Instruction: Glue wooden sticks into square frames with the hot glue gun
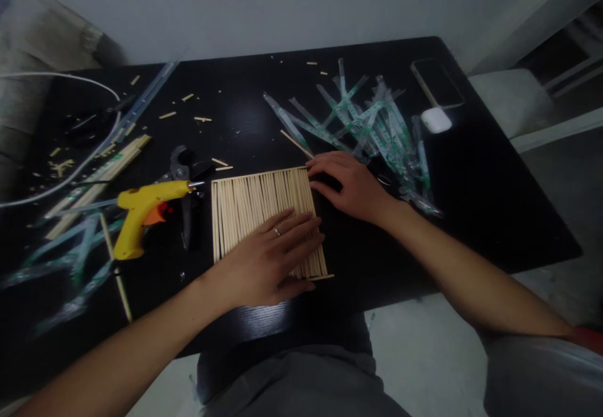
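A square panel of thin wooden sticks (254, 206) lies on the black table, its sticks side by side with a crosswise stick along the far and near edges. My left hand (277, 250) rests flat on its near right part, fingers stretched out and a ring on one finger. At the far right corner, my right hand (351, 184) has its fingers bent and closed around the panel's edge. A loose thin stick (296, 143) slants away just beyond the right fingertips. Left of the panel is a yellow glue gun (153, 206) with an orange trigger, its nozzle toward the panel.
Clear wrappers with green print (372, 122) are heaped beyond my right hand. A phone (438, 83) and white earbud case (436, 120) lie far right. Dark-handled cutters (186, 166) sit behind the glue gun. More sticks (101, 181), a white cable (106, 87) and stick scraps are at left.
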A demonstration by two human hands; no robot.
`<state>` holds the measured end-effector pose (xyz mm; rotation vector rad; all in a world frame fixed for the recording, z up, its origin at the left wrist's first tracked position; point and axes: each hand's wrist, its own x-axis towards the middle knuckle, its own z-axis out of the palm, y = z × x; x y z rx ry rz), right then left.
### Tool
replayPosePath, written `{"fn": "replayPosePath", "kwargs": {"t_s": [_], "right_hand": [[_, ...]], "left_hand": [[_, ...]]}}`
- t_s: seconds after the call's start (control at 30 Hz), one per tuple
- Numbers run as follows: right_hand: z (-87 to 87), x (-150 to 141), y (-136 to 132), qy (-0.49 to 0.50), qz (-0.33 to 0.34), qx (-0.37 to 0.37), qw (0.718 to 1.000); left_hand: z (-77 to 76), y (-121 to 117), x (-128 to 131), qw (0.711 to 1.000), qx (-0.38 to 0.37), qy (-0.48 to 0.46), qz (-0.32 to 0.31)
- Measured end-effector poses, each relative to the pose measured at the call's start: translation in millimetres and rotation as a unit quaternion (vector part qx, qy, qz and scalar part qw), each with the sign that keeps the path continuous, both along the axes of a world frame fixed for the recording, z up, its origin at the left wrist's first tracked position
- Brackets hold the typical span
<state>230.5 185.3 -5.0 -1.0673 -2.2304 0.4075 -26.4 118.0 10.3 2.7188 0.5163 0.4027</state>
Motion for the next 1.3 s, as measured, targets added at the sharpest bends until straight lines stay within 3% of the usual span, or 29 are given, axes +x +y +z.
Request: {"fn": "replayPosePath", "kwargs": {"t_s": [0.97, 1.3], "right_hand": [[4.3, -0.4, -2.0, 0.007, 0.000, -0.013, 1.000], [0.1, -0.4, -4.5, -0.005, -0.007, 0.021, 1.000]], "left_hand": [[-2.0, 0.9, -0.5, 1.000, -0.020, -0.003, 0.007], [-0.7, 2.5, -2.9, 0.999, -0.036, 0.013, -0.004]]}}
